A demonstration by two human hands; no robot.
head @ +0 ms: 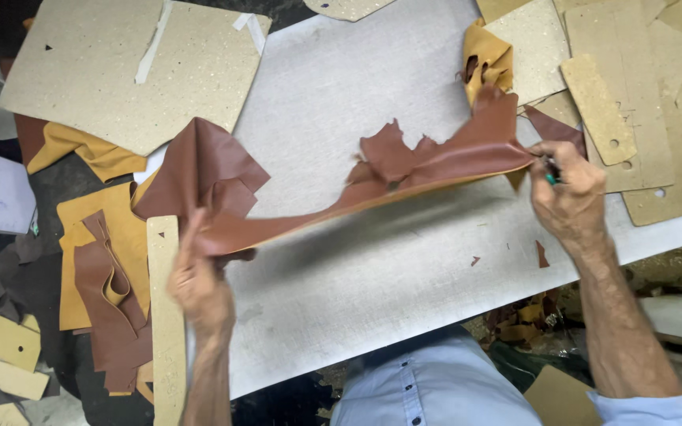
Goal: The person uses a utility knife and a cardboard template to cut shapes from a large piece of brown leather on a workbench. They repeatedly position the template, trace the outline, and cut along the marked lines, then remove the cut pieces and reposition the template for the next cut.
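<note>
Brown leather strip (372, 185), tan on its underside, stretched across the grey cutting board (404, 268) from eight o'clock to two o'clock, lifted clear of the surface. Pinched at the low end by the left hand (197, 278), fingers closed over the edge; clamped at the high end by the right hand (566, 189), also shut around a green-tipped tool (551, 179). Best handled, by the look of it, with even tension at both ends and the ragged middle kept flat, not twisted, so the grain shows true. Cardboard patterns (617, 95) at one to two o'clock, leather offcuts (108, 276) at nine. Hard to make out: the kind of tool, mostly buried in the fist; the left fingertips, hidden behind the strip; whether the mustard piece (487, 59) at one o'clock touches the strip.
</note>
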